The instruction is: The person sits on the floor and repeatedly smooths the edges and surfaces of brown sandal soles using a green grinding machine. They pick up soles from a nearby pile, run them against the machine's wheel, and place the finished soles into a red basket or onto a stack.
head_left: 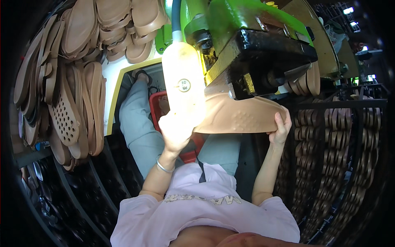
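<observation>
Tan sole (247, 117) sits at the black-and-green machine (271, 47), its right end held in the fingers of the right hand (281, 126), presumably to steady it there. Left hand (176, 131) is near the opposite end; glare from the lamp (183, 66) leaves its grip indeterminable.

This is looking like a footwear workshop: a green machine (251, 20) is standing over a tan sole (251, 117), a lamp (183, 64) is glowing beside it, piled soles (80, 31) are crowding the left, rows of brown pieces (335, 145) are filling a rack (349, 103) at right, and ceiling lights (348, 10) are shining beyond.
</observation>
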